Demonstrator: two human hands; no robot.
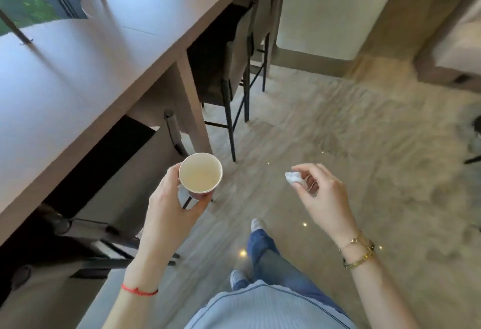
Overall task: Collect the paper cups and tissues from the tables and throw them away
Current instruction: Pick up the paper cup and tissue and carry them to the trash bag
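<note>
While you stand beside the long table [78, 73] on your left, your left hand [169, 206] grips an upright paper cup [200, 175], and your right hand [322, 196] pinches a crumpled tissue [292, 178] over the floor, both apparently ready for binning.

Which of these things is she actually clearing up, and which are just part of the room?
Part of the job: paper cup in the left hand; crumpled tissue pinched in the right hand.

Just there: table, stools, floor, bracelets.
</note>
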